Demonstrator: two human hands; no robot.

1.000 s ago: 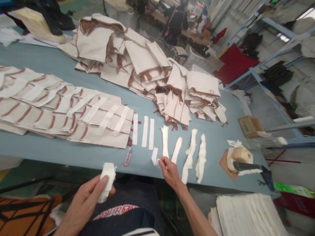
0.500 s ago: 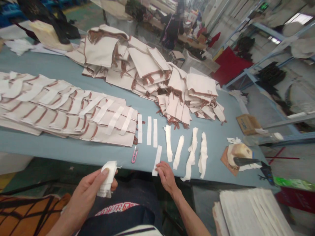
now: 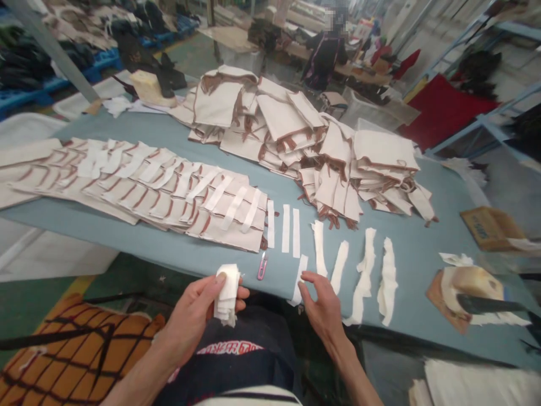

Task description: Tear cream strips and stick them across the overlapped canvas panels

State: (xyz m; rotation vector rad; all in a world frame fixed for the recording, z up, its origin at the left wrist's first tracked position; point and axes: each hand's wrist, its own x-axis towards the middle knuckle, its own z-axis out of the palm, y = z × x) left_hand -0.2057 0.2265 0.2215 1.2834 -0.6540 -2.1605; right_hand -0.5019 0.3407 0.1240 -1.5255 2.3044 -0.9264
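The left hand (image 3: 203,301) grasps a stack of white strips (image 3: 228,287) at lower centre, seemingly not yet laid out. The right hand (image 3: 323,301), fingers parted, is at a single strip (image 3: 302,265). Three flat strips (image 3: 286,228) lie at centre; others already cross the cloth pieces (image 3: 163,206) at left.

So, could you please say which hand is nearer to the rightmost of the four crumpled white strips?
Right: the right hand is left of that crumpled strip, by a flat white strip. The left hand is farther left, holding a stack of white cloth.
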